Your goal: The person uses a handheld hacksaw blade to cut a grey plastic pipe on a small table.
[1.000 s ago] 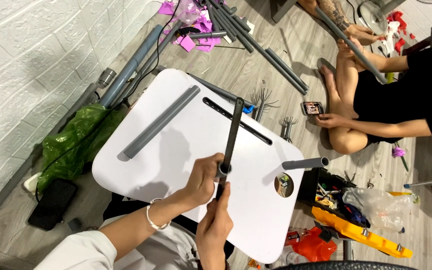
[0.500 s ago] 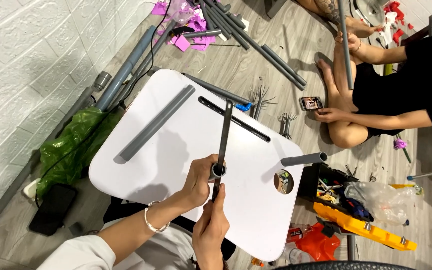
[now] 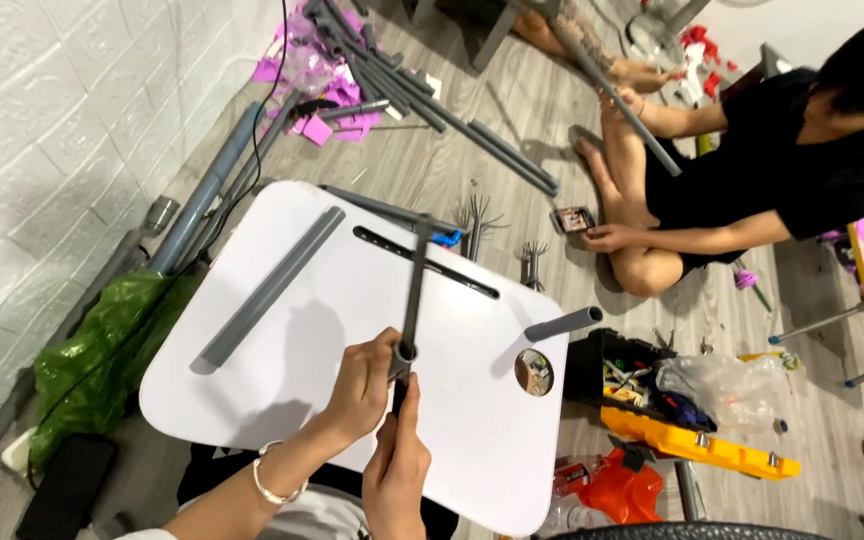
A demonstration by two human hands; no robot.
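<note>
Over the white folding table top (image 3: 282, 360), left hand (image 3: 362, 385) grips the near end of a thin grey leg tube (image 3: 413, 290), fingers wrapped round it. Right hand (image 3: 397, 470) sits just below, fingers pinched on a small dark tool at the tube's end; tool mostly hidden. Tube tilts up and away from the hands, across a black slotted bar (image 3: 427, 262). Thick grey pipe (image 3: 272, 286) lies flat on the top, left. Short grey stub (image 3: 564, 324) stands at the right edge beside a round cup hole (image 3: 534, 372). Another person (image 3: 752, 180) sits on the floor beyond, holding a long pipe.
</note>
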